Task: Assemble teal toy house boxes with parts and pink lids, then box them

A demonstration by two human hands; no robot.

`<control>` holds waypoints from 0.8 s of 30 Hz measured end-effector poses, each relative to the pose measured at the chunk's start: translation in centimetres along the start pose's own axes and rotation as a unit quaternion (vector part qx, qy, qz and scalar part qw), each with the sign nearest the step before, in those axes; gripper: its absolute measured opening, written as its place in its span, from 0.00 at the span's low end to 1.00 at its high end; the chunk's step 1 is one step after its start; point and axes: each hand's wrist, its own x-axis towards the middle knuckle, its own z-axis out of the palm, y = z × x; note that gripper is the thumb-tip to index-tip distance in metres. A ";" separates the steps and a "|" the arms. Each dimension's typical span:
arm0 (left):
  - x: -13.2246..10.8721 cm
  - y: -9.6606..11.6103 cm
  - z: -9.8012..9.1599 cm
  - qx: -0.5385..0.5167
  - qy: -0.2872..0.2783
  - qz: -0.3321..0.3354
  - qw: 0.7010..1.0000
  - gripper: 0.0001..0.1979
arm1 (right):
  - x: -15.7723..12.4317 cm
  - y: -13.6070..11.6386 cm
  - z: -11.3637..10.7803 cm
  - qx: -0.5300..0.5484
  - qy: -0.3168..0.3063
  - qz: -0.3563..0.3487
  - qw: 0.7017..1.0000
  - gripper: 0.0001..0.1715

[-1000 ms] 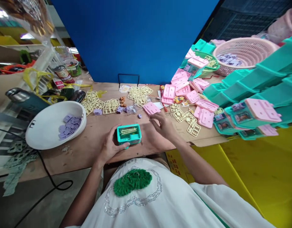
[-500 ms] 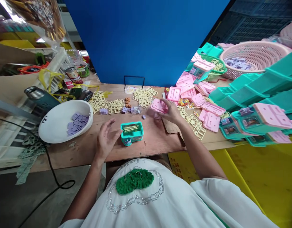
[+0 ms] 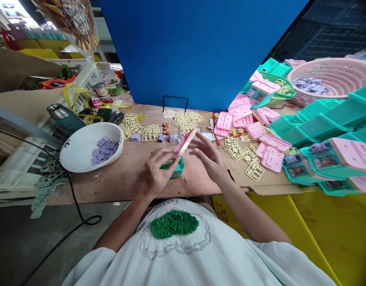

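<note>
My left hand (image 3: 158, 171) pinches the lower end of a pink plastic lid (image 3: 186, 142), held tilted on edge above a small teal box (image 3: 177, 169) on the wooden table (image 3: 123, 178). The hand hides most of the box. My right hand (image 3: 207, 155) is just right of the lid with its fingers spread, the fingertips close to the lid's upper part. Whether they touch it I cannot tell.
A white bowl (image 3: 86, 143) with purple pieces stands at the left. Cream part frames (image 3: 150, 132) lie at the back middle. Pink lids (image 3: 248, 127) are scattered at the right, beside stacked teal boxes (image 3: 328, 119) and a pink basket (image 3: 334, 77). A blue panel (image 3: 197, 51) stands behind.
My right hand picked a pink lid off the table and brought it back over the teal box. My left hand let go of the box, then took hold of the lid.
</note>
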 end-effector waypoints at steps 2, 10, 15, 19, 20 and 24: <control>0.0 -0.1 0.2 0.059 -0.005 0.081 0.995 0.05 | -0.3 0.0 1.5 0.121 -0.031 0.091 0.988 0.36; -2.5 -3.5 -2.8 0.073 -0.093 -0.040 0.992 0.44 | 1.7 -1.2 0.8 -0.088 -0.049 -0.034 0.994 0.45; -6.0 -7.0 -3.8 -0.077 -0.188 -0.249 0.947 0.55 | 2.1 0.0 -2.0 -0.250 -0.091 -0.045 0.963 0.44; -6.6 -7.1 -3.0 -0.121 -0.161 -0.280 0.939 0.52 | 2.1 1.0 -3.0 -0.182 -0.057 0.005 0.982 0.41; -6.7 -7.0 -2.8 -0.129 -0.157 -0.277 0.939 0.51 | 2.1 1.3 -3.1 -0.156 -0.050 0.017 0.986 0.42; -6.8 -6.4 -2.8 -0.136 -0.153 -0.254 0.945 0.49 | 1.8 1.9 -3.8 -0.104 -0.052 0.052 0.992 0.45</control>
